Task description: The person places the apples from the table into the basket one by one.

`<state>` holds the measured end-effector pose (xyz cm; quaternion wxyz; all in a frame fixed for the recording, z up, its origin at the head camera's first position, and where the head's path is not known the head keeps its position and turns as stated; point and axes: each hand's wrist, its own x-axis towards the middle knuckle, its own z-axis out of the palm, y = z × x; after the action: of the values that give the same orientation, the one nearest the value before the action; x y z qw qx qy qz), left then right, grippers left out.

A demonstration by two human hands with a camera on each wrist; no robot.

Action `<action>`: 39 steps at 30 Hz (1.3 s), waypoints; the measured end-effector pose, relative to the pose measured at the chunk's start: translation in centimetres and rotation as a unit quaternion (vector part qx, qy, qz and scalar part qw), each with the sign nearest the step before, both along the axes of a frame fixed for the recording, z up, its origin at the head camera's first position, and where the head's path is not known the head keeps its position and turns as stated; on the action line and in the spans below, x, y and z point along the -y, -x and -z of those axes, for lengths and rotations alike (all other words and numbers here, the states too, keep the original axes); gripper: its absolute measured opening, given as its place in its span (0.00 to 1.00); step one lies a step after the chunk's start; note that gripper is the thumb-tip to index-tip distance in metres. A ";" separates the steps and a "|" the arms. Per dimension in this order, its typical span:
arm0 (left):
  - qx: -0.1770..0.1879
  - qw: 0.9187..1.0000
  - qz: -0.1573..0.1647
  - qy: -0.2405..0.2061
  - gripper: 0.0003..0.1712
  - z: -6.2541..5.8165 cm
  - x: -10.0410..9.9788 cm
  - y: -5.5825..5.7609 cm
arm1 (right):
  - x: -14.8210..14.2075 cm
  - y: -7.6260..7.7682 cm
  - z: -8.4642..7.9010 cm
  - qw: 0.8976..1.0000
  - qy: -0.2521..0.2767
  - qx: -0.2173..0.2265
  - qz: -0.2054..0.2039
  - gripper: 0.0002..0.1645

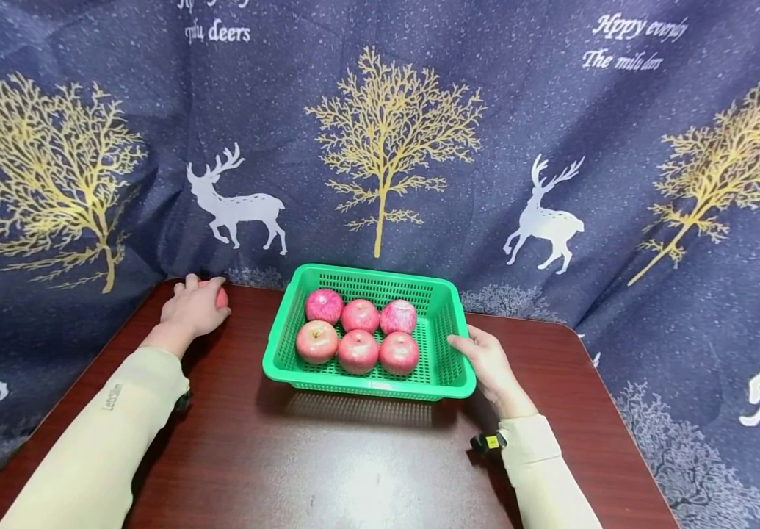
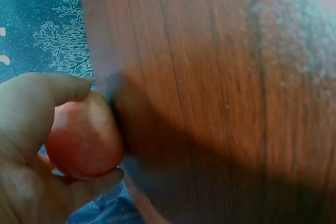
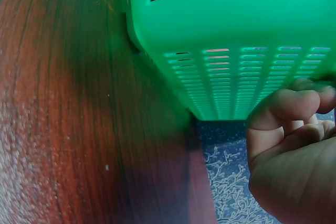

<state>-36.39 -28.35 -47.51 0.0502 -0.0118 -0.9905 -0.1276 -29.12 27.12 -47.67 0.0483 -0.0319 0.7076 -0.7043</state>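
At the far left corner of the table, my left hand (image 1: 193, 307) grips a red apple (image 1: 222, 297), mostly hidden under the fingers in the head view. The left wrist view shows the apple (image 2: 86, 140) between thumb and fingers, close over the wood. My right hand (image 1: 495, 367) pinches the right-hand rim of a green plastic basket (image 1: 366, 384), thumb on the inside. Seen from the right wrist, curled fingers (image 3: 283, 106) lie against the basket's slotted wall (image 3: 226, 85). Several red apples (image 1: 357, 351) sit in two rows in the basket, towards its left side.
The dark red-brown table (image 1: 241, 441) carries the basket near its back edge. Behind and beside it hangs a dark blue cloth (image 1: 419, 184) printed with gold trees and white deer. A black strap with a yellow patch (image 1: 488, 442) is on the right wrist.
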 end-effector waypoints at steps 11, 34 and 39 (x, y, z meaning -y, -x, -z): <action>-0.029 1.000 -0.001 -0.005 0.39 -0.5 -0.4 0.1 | -0.1 -0.1 0.0 1.000 -0.004 0.005 0.004 0.32; -0.120 0.991 0.018 -0.054 0.40 -5.2 -4.9 -0.3 | 0.0 0.1 -0.2 1.000 -0.017 0.007 0.007 0.30; -0.133 0.988 0.022 -0.069 0.40 -6.2 -6.0 -0.6 | -0.2 0.0 -0.1 1.000 -0.013 0.007 0.004 0.31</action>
<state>-35.84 -22.31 -41.32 0.1798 -0.0472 -0.9632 -0.1942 -29.09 27.29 -47.60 0.0509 -0.0241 0.7163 -0.6955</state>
